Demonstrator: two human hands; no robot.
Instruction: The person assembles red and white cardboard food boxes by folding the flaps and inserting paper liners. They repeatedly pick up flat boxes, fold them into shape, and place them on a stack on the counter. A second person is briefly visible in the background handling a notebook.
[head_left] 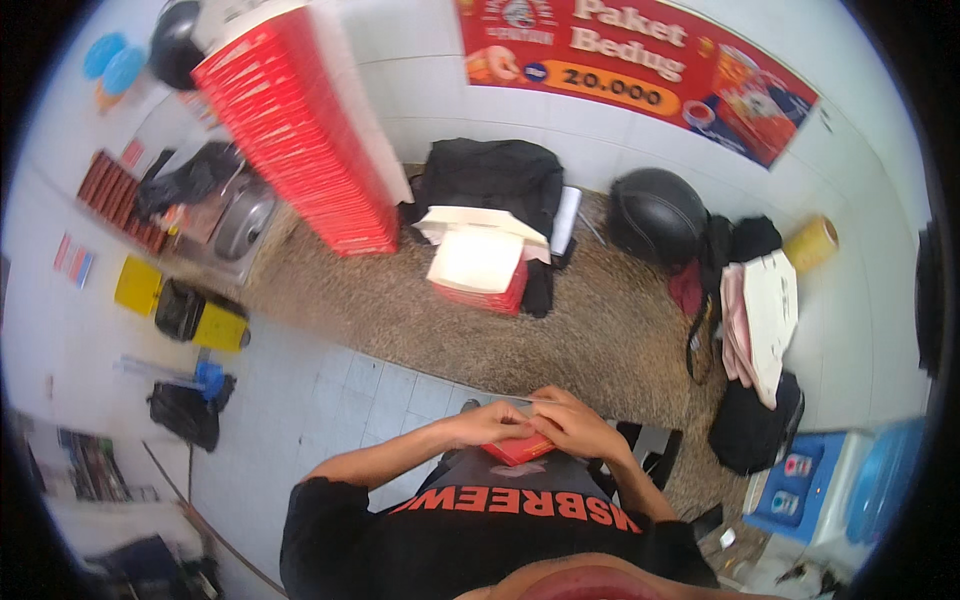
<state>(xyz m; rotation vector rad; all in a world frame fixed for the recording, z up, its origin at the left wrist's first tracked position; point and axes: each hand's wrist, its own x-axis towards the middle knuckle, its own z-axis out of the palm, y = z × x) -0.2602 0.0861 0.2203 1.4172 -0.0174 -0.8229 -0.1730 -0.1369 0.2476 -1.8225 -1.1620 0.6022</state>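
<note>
Close to my body, at the counter's front edge, my left hand (492,423) and my right hand (578,424) are both closed on a red cardboard food box (519,450). The fingers meet along its upper edge and cover much of it, so how far it is folded cannot be seen. Ahead on the counter is a short stack of red boxes (480,297) with pale insides, the top one facing up. Behind that stack sits a black bag (490,180).
A tall leaning stack of red boxes (300,140) stands at the left of the brown counter (330,290). Toward the right are a black helmet (656,214), flat pale cardboard sheets (768,315) and a blue-and-white water dispenser (800,485). A sink (240,225) lies far left.
</note>
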